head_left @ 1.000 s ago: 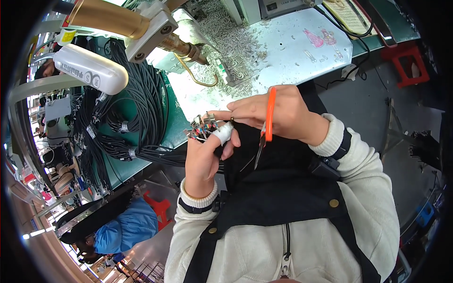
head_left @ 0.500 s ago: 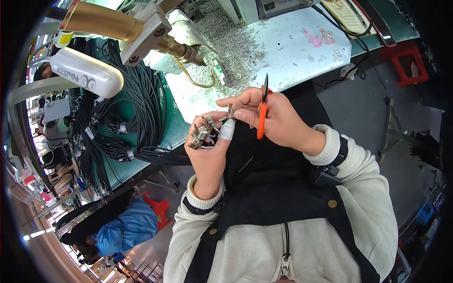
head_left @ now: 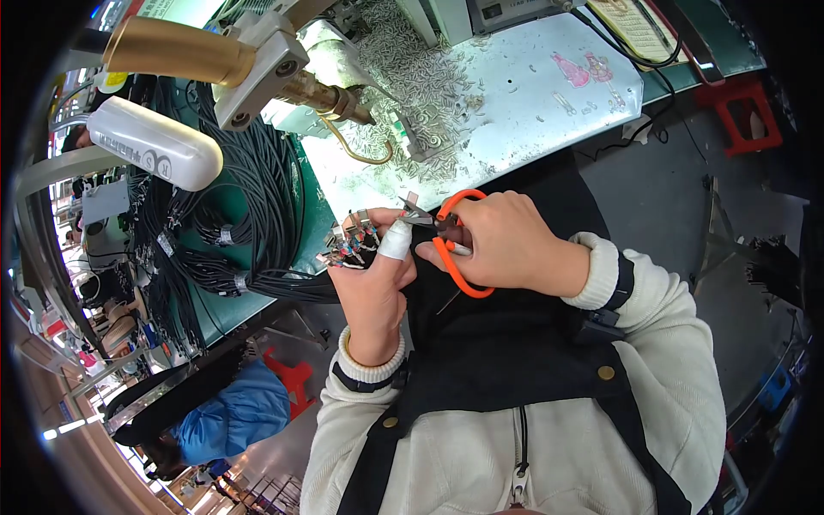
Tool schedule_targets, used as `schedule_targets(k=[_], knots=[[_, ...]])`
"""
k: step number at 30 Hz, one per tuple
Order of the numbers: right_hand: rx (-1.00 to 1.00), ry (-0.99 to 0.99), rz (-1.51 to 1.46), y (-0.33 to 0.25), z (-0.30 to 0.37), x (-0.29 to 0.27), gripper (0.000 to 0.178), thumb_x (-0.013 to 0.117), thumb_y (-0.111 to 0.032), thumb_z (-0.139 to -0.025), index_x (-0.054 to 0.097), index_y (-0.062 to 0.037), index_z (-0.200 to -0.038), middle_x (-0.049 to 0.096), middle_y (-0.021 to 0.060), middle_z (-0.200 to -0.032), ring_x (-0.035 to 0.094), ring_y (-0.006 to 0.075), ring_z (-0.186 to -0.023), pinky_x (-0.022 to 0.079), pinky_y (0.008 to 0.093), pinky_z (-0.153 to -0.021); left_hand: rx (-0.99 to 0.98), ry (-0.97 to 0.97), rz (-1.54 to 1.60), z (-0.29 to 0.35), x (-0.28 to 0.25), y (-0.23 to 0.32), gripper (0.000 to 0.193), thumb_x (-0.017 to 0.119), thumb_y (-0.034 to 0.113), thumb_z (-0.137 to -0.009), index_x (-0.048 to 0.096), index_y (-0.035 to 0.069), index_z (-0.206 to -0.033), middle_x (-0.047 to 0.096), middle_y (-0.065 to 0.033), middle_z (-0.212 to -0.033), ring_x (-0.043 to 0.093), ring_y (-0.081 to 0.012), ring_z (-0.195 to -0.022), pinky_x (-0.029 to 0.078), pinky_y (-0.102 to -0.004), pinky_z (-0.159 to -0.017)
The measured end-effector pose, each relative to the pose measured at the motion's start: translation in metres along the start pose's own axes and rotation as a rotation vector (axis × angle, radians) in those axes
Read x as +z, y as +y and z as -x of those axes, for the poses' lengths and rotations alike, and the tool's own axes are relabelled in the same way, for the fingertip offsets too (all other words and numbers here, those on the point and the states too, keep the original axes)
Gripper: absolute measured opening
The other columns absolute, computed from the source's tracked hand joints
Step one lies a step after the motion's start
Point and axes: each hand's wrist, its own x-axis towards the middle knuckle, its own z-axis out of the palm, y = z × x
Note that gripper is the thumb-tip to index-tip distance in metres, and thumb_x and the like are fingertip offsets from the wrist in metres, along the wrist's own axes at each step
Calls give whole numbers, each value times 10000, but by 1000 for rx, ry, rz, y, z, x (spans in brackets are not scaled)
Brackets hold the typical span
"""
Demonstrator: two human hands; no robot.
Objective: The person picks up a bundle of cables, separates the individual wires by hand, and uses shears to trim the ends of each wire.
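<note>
Connectors [head_left: 354, 239] jut from the left grip [head_left: 371, 292], clamped on them; right grip [head_left: 519, 242] holds cutters [head_left: 445, 225].

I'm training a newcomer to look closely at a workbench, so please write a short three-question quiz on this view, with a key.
1. Which hand holds the orange-handled pliers?
a) left
b) right
c) neither

2. True or false: the left hand, which holds small metal plugs, has nothing on its thumb.

3. Fill the gap: the coiled black cables lie on a ____ table.

Key:
1. b, the right hand.
2. False: a white wrapping covers the end of the thumb.
3. Green.
</note>
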Motion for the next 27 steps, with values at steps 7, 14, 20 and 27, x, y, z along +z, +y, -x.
schedule_targets(k=[7, 14, 20, 27], knots=[[67, -71, -161, 8, -2, 10, 294, 593, -276, -795, 521, -22, -667, 484, 71, -459, 500, 207, -388, 375, 291, -391, -192, 0, 106, -15, -7, 1, 107, 535, -11, -786, 512, 1, -890, 425, 5, -611, 295, -31, -397, 193, -179, -352], [247, 87, -672, 4, -20, -7, 224, 558, -202, -831, 488, -1, -764, 466, 18, -483, 457, 90, -383, 347, 236, -371, -292, -134, 272, -63, -11, -2, 96, 520, 66, -817, 493, 32, -904, 361, 28, -576, 277, -34, -404, 199, -173, -343], [232, 256, -719, 15, -60, -9, 208, 552, -186, -831, 476, 5, -797, 449, 3, -501, 433, 73, -371, 338, 227, -361, -304, -161, 238, -82, -12, -3, 113, 526, 81, -817, 479, 29, -907, 365, 25, -574, 282, -35, -409, 200, -170, -342], [255, 165, -782, 20, -73, -7, 187, 545, -174, -828, 483, 2, -813, 426, -3, -501, 414, 70, -374, 326, 218, -361, -297, -228, 222, -88, -17, -1, 146, 554, 98, -798, 472, 15, -886, 384, 16, -579, 280, -37, -409, 207, -167, -341]])
